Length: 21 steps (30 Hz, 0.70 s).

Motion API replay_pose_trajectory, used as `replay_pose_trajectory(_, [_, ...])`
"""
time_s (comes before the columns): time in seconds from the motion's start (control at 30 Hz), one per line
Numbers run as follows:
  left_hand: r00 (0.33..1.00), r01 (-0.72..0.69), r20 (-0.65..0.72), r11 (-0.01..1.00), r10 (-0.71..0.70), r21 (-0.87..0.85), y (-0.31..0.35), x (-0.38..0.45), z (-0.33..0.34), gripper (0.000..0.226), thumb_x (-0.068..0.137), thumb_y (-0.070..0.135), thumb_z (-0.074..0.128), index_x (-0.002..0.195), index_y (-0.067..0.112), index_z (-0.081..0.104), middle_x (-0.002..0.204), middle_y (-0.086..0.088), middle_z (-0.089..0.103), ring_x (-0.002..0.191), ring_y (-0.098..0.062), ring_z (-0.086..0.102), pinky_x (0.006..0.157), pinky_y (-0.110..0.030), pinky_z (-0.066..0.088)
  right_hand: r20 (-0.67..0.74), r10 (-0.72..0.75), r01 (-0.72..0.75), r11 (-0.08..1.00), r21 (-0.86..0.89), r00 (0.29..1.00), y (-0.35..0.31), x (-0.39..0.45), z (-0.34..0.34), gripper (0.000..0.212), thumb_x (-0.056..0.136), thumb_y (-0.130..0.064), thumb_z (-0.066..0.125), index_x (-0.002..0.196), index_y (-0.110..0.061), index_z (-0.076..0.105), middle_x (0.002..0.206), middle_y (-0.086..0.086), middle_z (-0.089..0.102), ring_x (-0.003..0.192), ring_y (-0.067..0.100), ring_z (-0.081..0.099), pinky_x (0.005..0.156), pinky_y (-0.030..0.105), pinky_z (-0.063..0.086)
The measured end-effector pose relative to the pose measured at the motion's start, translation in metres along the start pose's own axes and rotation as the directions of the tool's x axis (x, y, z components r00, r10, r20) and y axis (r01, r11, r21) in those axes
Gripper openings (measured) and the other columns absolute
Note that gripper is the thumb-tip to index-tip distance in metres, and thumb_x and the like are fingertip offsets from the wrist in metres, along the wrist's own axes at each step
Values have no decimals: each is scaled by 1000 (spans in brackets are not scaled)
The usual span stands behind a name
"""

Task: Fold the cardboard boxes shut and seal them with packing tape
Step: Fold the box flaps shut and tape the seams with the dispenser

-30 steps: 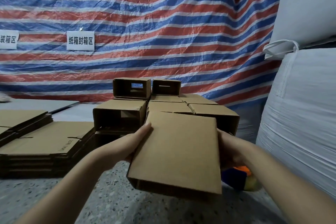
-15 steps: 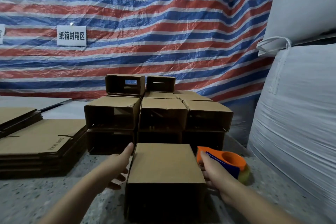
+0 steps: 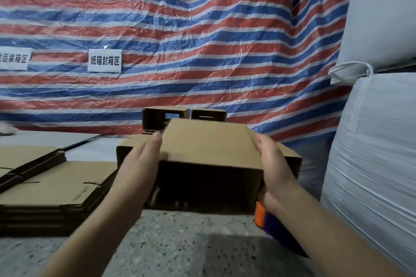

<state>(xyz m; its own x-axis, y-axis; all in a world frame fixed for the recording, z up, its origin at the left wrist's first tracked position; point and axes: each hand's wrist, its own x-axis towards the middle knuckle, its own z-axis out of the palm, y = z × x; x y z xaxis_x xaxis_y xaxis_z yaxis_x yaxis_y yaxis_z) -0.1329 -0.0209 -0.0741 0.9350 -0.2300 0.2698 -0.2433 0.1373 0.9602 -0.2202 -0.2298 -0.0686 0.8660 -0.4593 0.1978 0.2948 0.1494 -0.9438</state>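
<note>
Box (image 3: 209, 141): held up between both hands, in front of the stacked boxes (image 3: 165, 117), open end facing us
Left hand (image 3: 140, 162): flat on the box's left side, fingers straight
Right hand (image 3: 273, 164): flat on its right side
Tape holder (image 3: 261, 215): just under the right wrist

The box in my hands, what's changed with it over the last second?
The box went down onto the table, then was lifted again; now both the left hand and right hand press its sides, open end toward the camera. The tape dispenser stays on the table, the stacked boxes unmoved.
</note>
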Motion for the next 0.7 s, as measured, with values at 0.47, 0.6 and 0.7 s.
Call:
replay_pose_trajectory(0.47, [981, -109, -139, 978, 135, 176, 61, 183, -11, 44, 97, 58, 34, 86, 20, 51, 107, -11, 63, 101, -26, 62, 99, -46, 47, 110, -29, 38, 996, -86, 994, -49, 172, 87, 35, 102, -36, 39, 97, -18, 69, 84, 3, 73, 98, 24, 71, 87, 41, 57])
replay_pose_trajectory(0.6, [975, -49, -201, 976, 93, 213, 50, 218, -18, 47, 98, 58, 32, 85, 17, 50, 95, -11, 61, 88, -23, 60, 83, -39, 48, 102, 40, -29, 993, -112, 994, -30, 205, 103, 38, 101, -38, 40, 93, -18, 70, 75, 3, 75, 85, 22, 74, 71, 37, 59])
replay_pose_trajectory(0.7, [975, -49, -199, 970, 98, 237, 32, 240, -27, 48, 100, 56, 32, 100, 12, 52, 96, -9, 60, 88, -20, 58, 82, -38, 42, 68, 89, -79, 988, -130, 994, -13, 227, 113, 38, 102, -38, 37, 101, -17, 69, 88, 7, 74, 94, 24, 71, 72, 36, 58])
